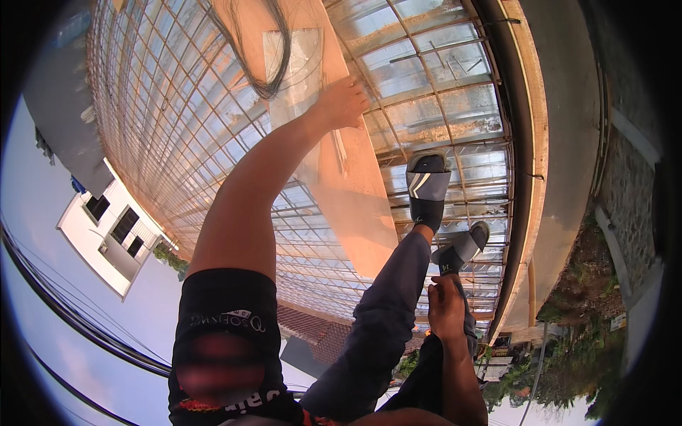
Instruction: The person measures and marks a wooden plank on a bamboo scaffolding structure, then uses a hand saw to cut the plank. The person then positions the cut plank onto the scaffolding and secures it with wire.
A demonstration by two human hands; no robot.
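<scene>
My left hand (pixel 344 103) reaches far out and rests on a long plywood board (pixel 355 199) that lies across a steel rebar grid (pixel 177 106). It holds nothing and sits at the edge of a clear plastic sheet (pixel 295 64) on the board. A bundle of thin black wire (pixel 268 67) lies just left of that hand. My right hand (pixel 446 309) rests on my dark trouser leg (pixel 383 319), close to the ankle; its fingers are hidden from here. Both feet wear dark slide sandals (pixel 428 181) and stand on the grid.
The rebar grid spans most of the view, with formwork panels under it. A curved concrete edge beam (pixel 529 142) runs along the right side. Beyond it are trees, a road and roofs. A white building (pixel 106 234) and overhead cables (pixel 64 305) lie to the left.
</scene>
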